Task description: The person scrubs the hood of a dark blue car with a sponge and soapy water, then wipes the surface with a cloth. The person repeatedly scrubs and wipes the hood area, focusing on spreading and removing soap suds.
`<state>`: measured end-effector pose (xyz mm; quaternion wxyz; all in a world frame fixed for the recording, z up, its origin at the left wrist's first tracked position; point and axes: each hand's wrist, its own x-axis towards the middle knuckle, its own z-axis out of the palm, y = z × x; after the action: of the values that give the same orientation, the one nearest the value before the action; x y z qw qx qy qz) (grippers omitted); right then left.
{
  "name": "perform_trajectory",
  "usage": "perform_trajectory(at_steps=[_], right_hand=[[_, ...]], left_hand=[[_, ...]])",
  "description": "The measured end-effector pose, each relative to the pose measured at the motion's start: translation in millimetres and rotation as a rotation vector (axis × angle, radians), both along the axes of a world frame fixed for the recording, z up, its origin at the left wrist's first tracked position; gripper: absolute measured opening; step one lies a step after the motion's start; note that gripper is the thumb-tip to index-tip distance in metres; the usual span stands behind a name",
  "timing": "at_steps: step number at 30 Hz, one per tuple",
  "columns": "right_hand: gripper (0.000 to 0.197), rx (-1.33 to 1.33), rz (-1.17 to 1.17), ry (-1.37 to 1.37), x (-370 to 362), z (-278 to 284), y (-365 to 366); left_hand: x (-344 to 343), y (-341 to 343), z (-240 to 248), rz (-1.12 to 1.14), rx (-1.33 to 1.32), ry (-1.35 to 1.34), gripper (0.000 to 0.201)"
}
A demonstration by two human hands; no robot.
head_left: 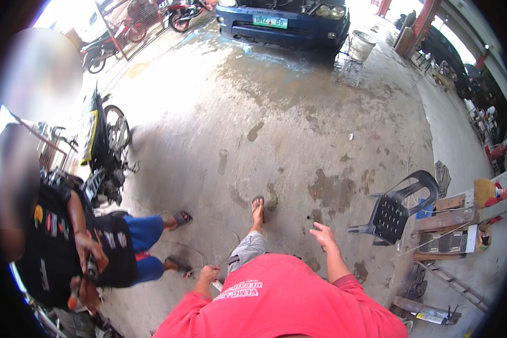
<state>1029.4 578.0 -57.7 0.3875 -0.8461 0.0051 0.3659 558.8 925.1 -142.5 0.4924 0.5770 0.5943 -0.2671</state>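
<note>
My left hand (209, 274) hangs low at my left side with its fingers curled. A thin whitish thing (217, 285) shows just below it; whether the fingers hold it is too small to tell. Out in front at my right, my right hand (324, 235) has its fingers stretched forward and nothing in it. Beyond that hand stands a dark plastic armchair (391, 217), apart from it. One sandalled foot (257, 209) of mine is forward on the stained concrete floor (287, 152).
At left a person in a dark shirt (45, 248) holds a dark tool (91, 267) beside a motorcycle (104, 146). A blue vehicle (281, 28) stands ahead, near a pale bucket (361, 46). Wooden boards (448, 219) and a small ladder (453, 285) lie at right.
</note>
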Motion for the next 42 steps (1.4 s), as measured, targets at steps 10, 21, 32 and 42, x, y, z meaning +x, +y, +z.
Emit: perform_trajectory(at_steps=[10,21,32,42], right_hand=[[0.081,-0.205,-0.409,0.215,151.7,-33.5,-17.2],[0.085,-0.235,-0.271,0.392,394.1,-76.3,57.4],[0.089,-0.265,-0.131,0.07,817.9,-6.8,148.6],[0.095,0.024,-0.09,-0.107,1010.1,-7.1,323.4]], left_hand=[[296.8,229.0,-17.8,-0.849,0.215,-0.049,0.026],[689.4,298.4,53.2,-0.303,0.543,-0.575,0.031],[678.1,143.3,-5.2,-0.163,0.167,0.17,0.04],[899.4,246.1,0.8,0.07,0.016,0.045,0.043]])
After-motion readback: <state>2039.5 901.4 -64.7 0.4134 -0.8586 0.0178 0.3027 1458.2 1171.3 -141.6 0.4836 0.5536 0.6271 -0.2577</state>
